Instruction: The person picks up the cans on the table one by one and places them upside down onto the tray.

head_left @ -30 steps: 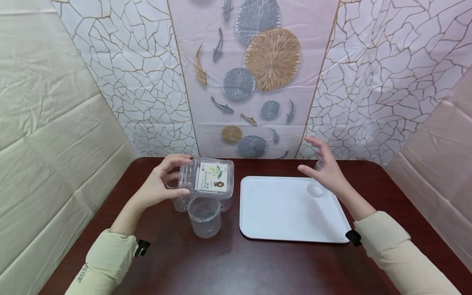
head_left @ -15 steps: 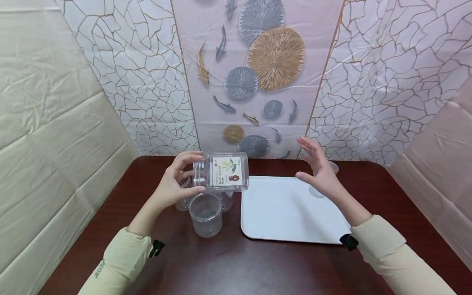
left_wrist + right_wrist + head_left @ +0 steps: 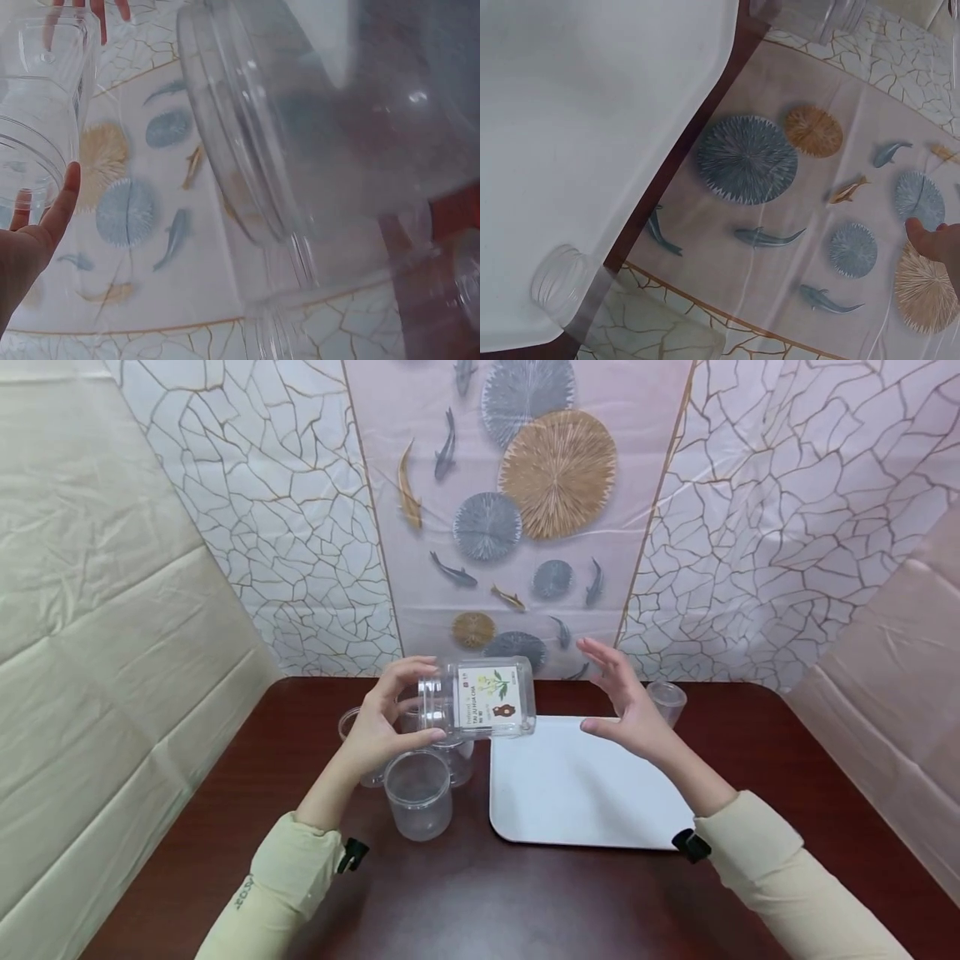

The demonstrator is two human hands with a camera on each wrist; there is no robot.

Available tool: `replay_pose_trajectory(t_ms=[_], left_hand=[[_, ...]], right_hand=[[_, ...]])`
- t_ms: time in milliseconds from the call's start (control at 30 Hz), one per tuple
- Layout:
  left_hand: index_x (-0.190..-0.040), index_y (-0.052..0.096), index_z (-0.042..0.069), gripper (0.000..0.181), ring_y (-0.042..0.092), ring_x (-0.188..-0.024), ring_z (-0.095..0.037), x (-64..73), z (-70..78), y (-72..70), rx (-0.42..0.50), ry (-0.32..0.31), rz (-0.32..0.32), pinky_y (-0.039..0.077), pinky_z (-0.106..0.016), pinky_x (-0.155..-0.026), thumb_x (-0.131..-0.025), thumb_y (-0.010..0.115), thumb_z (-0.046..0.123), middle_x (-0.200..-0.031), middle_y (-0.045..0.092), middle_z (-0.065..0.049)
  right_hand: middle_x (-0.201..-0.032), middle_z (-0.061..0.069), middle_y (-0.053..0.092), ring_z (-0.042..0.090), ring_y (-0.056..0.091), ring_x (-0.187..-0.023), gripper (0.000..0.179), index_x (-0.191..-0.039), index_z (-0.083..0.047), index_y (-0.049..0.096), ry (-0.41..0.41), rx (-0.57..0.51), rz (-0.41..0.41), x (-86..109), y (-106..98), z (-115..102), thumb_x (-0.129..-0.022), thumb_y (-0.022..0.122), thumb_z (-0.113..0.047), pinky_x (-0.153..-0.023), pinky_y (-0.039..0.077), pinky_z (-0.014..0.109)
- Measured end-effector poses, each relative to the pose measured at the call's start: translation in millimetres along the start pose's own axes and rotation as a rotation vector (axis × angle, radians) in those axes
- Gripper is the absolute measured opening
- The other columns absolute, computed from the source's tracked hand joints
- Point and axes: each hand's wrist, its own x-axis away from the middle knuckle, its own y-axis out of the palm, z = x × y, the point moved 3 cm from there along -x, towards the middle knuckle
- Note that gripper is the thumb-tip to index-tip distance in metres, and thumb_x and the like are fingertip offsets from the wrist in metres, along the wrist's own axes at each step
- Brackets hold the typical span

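Right now the left hand (image 3: 378,720) grips a clear jar (image 3: 491,697) by its neck, thumb below and fingers above, holding it sideways in the air over the back left corner of the white tray (image 3: 517,810). The jar's base points to the right, and its label (image 3: 498,696), printed with a flower and lettering, faces the head camera. The right hand (image 3: 636,706) grasps nothing; its thumb and fingers are spread apart above the back right part of the tray, turned towards the jar and well clear of it. A clear bottle (image 3: 667,696) stands at the tray's back right corner, partly hidden by that hand. Just left of the tray, a clear tub (image 3: 420,814) stands upright on the dark red desk (image 3: 480,902), with other clear containers (image 3: 460,766) behind it, partly covered
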Motion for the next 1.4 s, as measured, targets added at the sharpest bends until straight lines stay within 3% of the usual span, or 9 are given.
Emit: replay_pose_trajectory(t_ms=[100, 267, 500, 633, 800, 967, 1233, 1400], left_hand=[[-0.125, 0.046, -0.002, 0.068, 0.046, -0.125, -0.014, -2.7, -1.0, 6.5, 0.023, -0.006, -0.006, 0.048, -0.035, -0.096, -0.065, 0.077, -0.011, -0.14, 0.041, -0.012], [-0.125, 0.046, -0.003, 0.068, 0.048, -0.121, -0.013, -6.6, -1.6, 15.2, 0.04, 0.005, -0.007, 0.049, -0.035, -0.096, -0.065, 0.077, -0.01, -0.139, 0.04, -0.018], [-0.126, 0.045, -0.005, 0.069, 0.049, -0.12, -0.012, -10.8, -1.0, 23.3, 0.086, 0.022, -0.013, 0.049, -0.042, -0.095, -0.064, 0.076, -0.012, -0.139, 0.039, -0.022], [-0.124, 0.047, -0.004, 0.066, 0.048, -0.121, -0.012, -13.5, -0.4, 26.9, 0.078, 0.032, -0.029, 0.047, -0.046, -0.096, -0.065, 0.076, -0.011, -0.139, 0.039, -0.018], [-0.124, 0.047, -0.004, 0.065, 0.046, -0.124, -0.013, -16.4, 0.0, 30.7, 0.075, 0.038, -0.046, 0.047, -0.042, -0.098, -0.067, 0.076, -0.01, -0.14, 0.038, -0.018], [-0.124, 0.048, -0.002, 0.065, 0.044, -0.125, -0.014, -18.8, -0.6, 33.1, 0.06, 0.032, -0.055, 0.047, -0.04, -0.097, -0.066, 0.077, -0.009, -0.141, 0.038, -0.019], [-0.125, 0.05, 0.0, 0.065, 0.043, -0.127, -0.019, -22.3, -2.1, 39.9, 0.057, 0.027, -0.076, 0.048, -0.039, -0.097, -0.066, 0.078, -0.005, -0.14, 0.04, -0.011], [-0.124, 0.05, -0.001, 0.065, 0.042, -0.127, -0.021, -22.0, -2.7, 41.7, 0.054, 0.041, -0.07, 0.048, -0.038, -0.097, -0.065, 0.078, -0.005, -0.14, 0.04, -0.013]], right_hand=[[-0.152, -0.001, 0.027, 0.008, 0.024, -0.141, 0.085, -0.146, -0.001, 0.021, -0.009, -0.016, -0.01, -0.2, 3, -1, -0.08, 0.074, -0.01, -0.11, 0.026, 0.019], [-0.152, 0.006, 0.027, 0.01, 0.025, -0.14, 0.088, -0.146, -0.003, 0.021, -0.012, -0.053, -0.018, -0.8, 7, -2, -0.081, 0.075, -0.023, -0.11, 0.027, 0.02], [-0.152, 0.003, 0.027, 0.012, 0.024, -0.141, 0.09, -0.147, -0.006, 0.019, -0.003, -0.083, -0.062, -2.3, 15, -3, -0.08, 0.075, -0.027, -0.11, 0.028, 0.026], [-0.153, 0.006, 0.025, 0.014, 0.023, -0.141, 0.092, -0.148, -0.006, 0.018, -0.03, -0.105, -0.071, -3.3, 19, -5, -0.08, 0.075, -0.03, -0.111, 0.029, 0.027], [-0.153, 0.012, 0.023, 0.017, 0.022, -0.142, 0.095, -0.148, -0.005, 0.018, -0.046, -0.141, -0.057, -4.9, 21, -6, -0.078, 0.075, -0.036, -0.11, 0.027, 0.026], [-0.154, 0.01, 0.023, 0.017, 0.023, -0.14, 0.095, -0.148, -0.009, 0.016, -0.017, -0.138, -0.059, -4.3, 22, -5, -0.078, 0.077, -0.029, -0.109, 0.025, 0.032], [-0.153, 0.007, 0.022, 0.015, 0.029, -0.136, 0.097, -0.149, -0.012, 0.015, -0.066, -0.242, -0.081, -4.1, 25, -6, -0.078, 0.077, -0.03, -0.104, 0.037, 0.022], [-0.154, 0.007, 0.019, 0.013, 0.03, -0.136, 0.098, -0.15, -0.014, 0.012, -0.039, -0.298, -0.105, -5.7, 28, -9, -0.078, 0.077, -0.03, -0.102, 0.041, 0.022]])
